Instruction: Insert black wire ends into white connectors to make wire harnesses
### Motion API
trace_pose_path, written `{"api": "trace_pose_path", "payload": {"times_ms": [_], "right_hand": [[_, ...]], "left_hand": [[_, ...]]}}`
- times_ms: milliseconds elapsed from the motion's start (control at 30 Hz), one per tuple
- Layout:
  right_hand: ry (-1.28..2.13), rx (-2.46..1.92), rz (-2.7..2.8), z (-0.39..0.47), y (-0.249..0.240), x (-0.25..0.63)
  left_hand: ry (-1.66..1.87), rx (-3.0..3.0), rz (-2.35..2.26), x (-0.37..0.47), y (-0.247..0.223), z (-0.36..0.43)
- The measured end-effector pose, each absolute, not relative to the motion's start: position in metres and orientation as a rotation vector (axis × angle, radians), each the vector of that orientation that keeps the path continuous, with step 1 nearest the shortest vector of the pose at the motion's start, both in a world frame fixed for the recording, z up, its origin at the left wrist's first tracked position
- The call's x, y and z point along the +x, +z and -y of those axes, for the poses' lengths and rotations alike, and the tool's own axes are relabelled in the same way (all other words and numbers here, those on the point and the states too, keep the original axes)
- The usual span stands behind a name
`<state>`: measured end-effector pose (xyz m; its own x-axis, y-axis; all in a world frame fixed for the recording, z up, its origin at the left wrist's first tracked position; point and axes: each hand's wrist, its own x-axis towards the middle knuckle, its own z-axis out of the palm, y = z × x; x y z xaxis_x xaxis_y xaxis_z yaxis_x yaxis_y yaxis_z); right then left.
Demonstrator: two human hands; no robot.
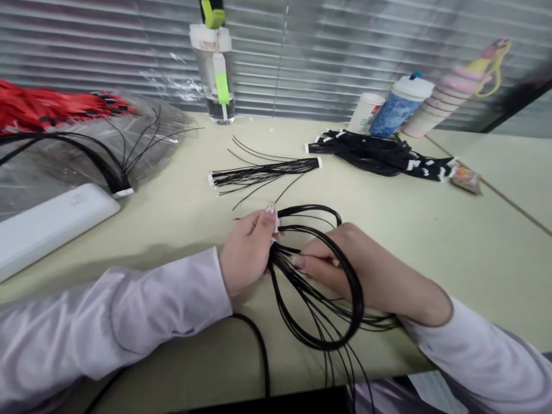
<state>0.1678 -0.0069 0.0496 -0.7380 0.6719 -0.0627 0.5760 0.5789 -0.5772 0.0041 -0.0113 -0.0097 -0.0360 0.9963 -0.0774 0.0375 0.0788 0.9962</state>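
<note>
Head view, left hand (248, 253) gripping white connectors (276, 223) of looped black wires (356, 287), right hand (356, 267) pinching strands right of the connectors, pale table (172, 230) beneath, window blinds (276, 57) beyond.

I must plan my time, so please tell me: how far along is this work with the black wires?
Possibly done: the piled cables at back right, with white ends. In hand: the left hand grips white connectors; the right hand fingers the black wires. Perhaps left: the short bundle behind, its loose ends splayed. I cannot confirm either.
</note>
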Motion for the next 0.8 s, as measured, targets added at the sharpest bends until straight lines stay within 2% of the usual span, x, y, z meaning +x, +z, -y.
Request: {"api": "trace_pose_path", "payload": {"times_ms": [167, 300, 500, 633, 800], "right_hand": [[1.056, -1.121, 2.325, 0.008, 0.037, 0.160], [1.189, -1.072, 2.364, 0.009, 0.036, 0.163], [1.211, -1.144, 2.413, 0.006, 0.031, 0.163], [1.155, -1.146, 2.451, 0.006, 0.031, 0.162], [0.898, -1.093, 2.523, 0.009, 0.034, 0.161]], "left_hand": [[1.131, 1.122, -1.349, 0.005, -0.007, 0.014], [1.137, 1.141, -1.316, 0.005, -0.008, 0.015], [1.101, 1.258, -1.300, 0.004, -0.005, 0.019], [1.102, 1.319, -1.308, 0.003, -0.003, 0.019], [1.086, 1.367, -1.342, 0.003, -0.002, 0.019]]}}
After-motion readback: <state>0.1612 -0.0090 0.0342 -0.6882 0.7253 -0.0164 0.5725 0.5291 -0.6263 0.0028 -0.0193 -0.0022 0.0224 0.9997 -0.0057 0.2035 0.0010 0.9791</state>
